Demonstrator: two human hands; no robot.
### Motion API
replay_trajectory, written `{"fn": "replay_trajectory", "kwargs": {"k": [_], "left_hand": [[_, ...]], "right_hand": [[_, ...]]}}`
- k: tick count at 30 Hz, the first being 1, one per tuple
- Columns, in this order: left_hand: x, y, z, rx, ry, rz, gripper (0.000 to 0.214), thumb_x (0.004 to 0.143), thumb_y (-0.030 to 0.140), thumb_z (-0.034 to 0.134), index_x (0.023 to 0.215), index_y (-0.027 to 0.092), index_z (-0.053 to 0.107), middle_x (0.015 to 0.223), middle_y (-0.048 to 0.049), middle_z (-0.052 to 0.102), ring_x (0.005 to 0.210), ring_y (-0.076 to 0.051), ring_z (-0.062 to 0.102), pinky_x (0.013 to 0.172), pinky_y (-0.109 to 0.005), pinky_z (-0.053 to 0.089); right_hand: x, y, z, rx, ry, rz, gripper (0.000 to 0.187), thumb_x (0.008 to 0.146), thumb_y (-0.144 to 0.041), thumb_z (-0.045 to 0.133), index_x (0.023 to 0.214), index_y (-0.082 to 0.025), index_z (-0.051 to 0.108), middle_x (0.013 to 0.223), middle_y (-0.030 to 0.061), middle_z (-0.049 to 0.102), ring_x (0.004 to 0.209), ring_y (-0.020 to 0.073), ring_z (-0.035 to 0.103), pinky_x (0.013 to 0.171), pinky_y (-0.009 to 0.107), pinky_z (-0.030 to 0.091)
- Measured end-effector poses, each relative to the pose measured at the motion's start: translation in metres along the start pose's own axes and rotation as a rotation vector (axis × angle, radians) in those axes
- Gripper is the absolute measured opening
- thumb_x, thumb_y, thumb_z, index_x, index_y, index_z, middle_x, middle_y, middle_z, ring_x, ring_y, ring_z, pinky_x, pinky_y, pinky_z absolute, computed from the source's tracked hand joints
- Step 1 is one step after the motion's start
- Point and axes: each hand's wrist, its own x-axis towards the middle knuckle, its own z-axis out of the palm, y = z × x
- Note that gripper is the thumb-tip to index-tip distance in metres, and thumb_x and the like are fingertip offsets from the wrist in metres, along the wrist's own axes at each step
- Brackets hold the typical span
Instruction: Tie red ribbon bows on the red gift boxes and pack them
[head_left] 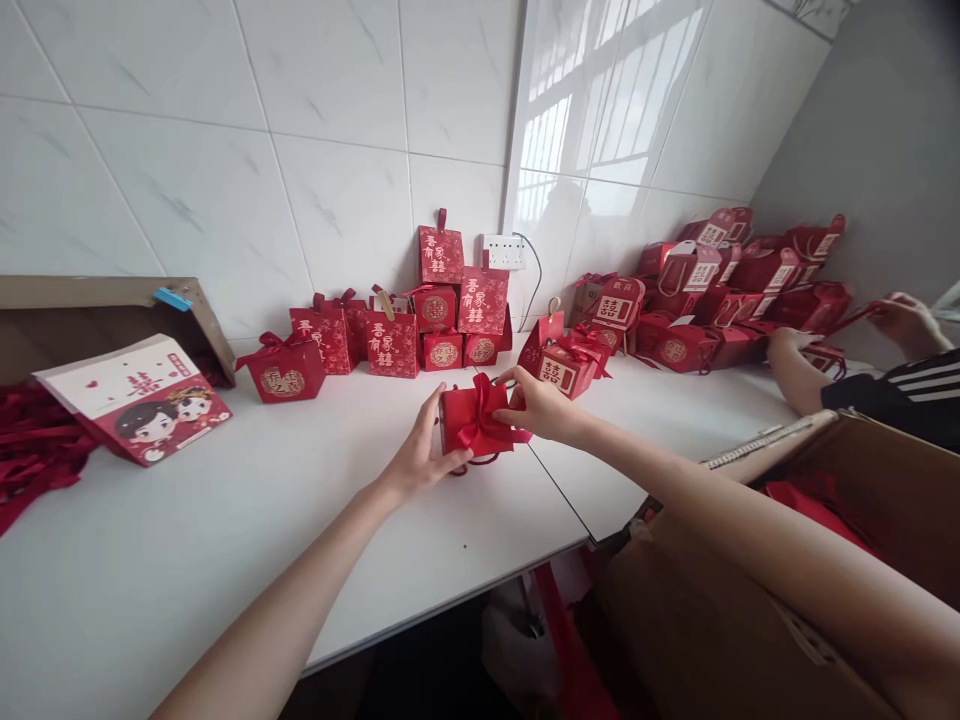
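Note:
A small red gift box with a red ribbon bow on top sits on the white table, between my two hands. My left hand grips the box's left side, thumb along the front edge and fingers behind it. At the bow's right side, my right hand has its fingers pinched together on the ribbon. Dark red cord loops show under the box's near edge. Behind it stand printed red gift boxes, among them one with a gold round emblem and a ribbon bow.
Many red boxes are piled at the back right, where a co-worker's hands handle a red strip. An open cardboard box stands at front right. Red ribbons and a cartoon-printed box lie left. A power strip is on the wall.

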Motion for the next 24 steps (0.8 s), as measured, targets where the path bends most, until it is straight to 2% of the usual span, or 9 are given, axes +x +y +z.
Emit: {"fn": "replay_trajectory", "kwargs": {"k": [2, 5, 7, 10, 13, 16, 19, 24], "left_hand": [[0.002, 0.001, 0.001, -0.007, 0.082, -0.036, 0.069, 0.079, 0.044, 0.054, 0.137, 0.027, 0.022, 0.144, -0.0097, 0.026, 0.134, -0.025, 0.026, 0.104, -0.041, 0.036], [0.005, 0.0, 0.001, -0.022, 0.244, -0.109, 0.047, 0.079, 0.038, 0.052, 0.123, 0.022, 0.042, 0.131, -0.0096, 0.043, 0.123, -0.023, 0.042, 0.093, -0.034, 0.046], [0.006, 0.0, 0.001, -0.068, 0.284, -0.185, 0.037, 0.079, 0.036, 0.05, 0.112, 0.019, 0.049, 0.121, -0.0092, 0.052, 0.114, -0.022, 0.051, 0.088, -0.033, 0.049], [0.006, 0.001, 0.001, -0.159, 0.24, -0.24, 0.035, 0.079, 0.035, 0.051, 0.109, 0.018, 0.051, 0.117, -0.0079, 0.057, 0.11, -0.021, 0.054, 0.087, -0.032, 0.049], [0.004, 0.004, 0.003, -0.223, 0.218, -0.235, 0.044, 0.076, 0.033, 0.054, 0.116, 0.019, 0.047, 0.121, -0.008, 0.055, 0.11, -0.021, 0.054, 0.084, -0.032, 0.05], [0.002, 0.007, 0.004, -0.262, 0.212, -0.215, 0.053, 0.075, 0.037, 0.056, 0.122, 0.019, 0.041, 0.118, -0.0082, 0.056, 0.103, -0.02, 0.057, 0.082, -0.032, 0.051], [0.002, 0.012, 0.004, -0.17, 0.272, -0.183, 0.051, 0.073, 0.039, 0.06, 0.117, 0.02, 0.044, 0.111, -0.0064, 0.058, 0.092, -0.018, 0.06, 0.079, -0.03, 0.051], [0.002, 0.02, 0.0, 0.001, 0.325, -0.181, 0.037, 0.073, 0.037, 0.06, 0.104, 0.021, 0.048, 0.097, -0.003, 0.06, 0.069, -0.012, 0.057, 0.064, -0.026, 0.05]], "right_hand": [[0.0, 0.0, 0.0, 0.043, -0.043, 0.002, 0.034, 0.074, -0.029, 0.061, 0.1, -0.021, 0.04, 0.064, -0.0056, 0.057, 0.058, 0.0122, 0.055, 0.053, 0.021, 0.038], [-0.001, -0.001, 0.001, 0.061, -0.105, -0.017, 0.032, 0.073, -0.03, 0.061, 0.094, -0.022, 0.039, 0.065, -0.0052, 0.057, 0.058, 0.0123, 0.054, 0.053, 0.022, 0.038], [-0.003, -0.003, 0.002, 0.013, -0.118, -0.039, 0.029, 0.073, -0.03, 0.061, 0.09, -0.022, 0.039, 0.068, -0.0035, 0.058, 0.06, 0.0132, 0.054, 0.055, 0.023, 0.038], [-0.005, -0.005, 0.002, -0.035, -0.114, -0.064, 0.027, 0.074, -0.03, 0.06, 0.09, -0.022, 0.04, 0.074, -0.0007, 0.06, 0.067, 0.0157, 0.057, 0.06, 0.026, 0.04], [-0.006, -0.006, -0.001, 0.004, -0.099, -0.082, 0.027, 0.078, -0.031, 0.056, 0.097, -0.021, 0.039, 0.081, 0.0011, 0.063, 0.073, 0.0168, 0.059, 0.066, 0.028, 0.042], [-0.005, -0.005, -0.002, 0.039, -0.081, -0.037, 0.029, 0.081, -0.033, 0.055, 0.101, -0.021, 0.038, 0.082, 0.002, 0.064, 0.071, 0.0163, 0.06, 0.065, 0.028, 0.043], [-0.005, -0.005, -0.001, 0.107, -0.108, 0.009, 0.03, 0.08, -0.035, 0.056, 0.099, -0.021, 0.038, 0.078, 0.0015, 0.065, 0.068, 0.016, 0.061, 0.061, 0.027, 0.043], [-0.006, -0.006, 0.0, 0.172, -0.144, 0.029, 0.029, 0.081, -0.038, 0.055, 0.097, -0.021, 0.037, 0.078, 0.0011, 0.065, 0.067, 0.0152, 0.062, 0.061, 0.027, 0.045]]}}
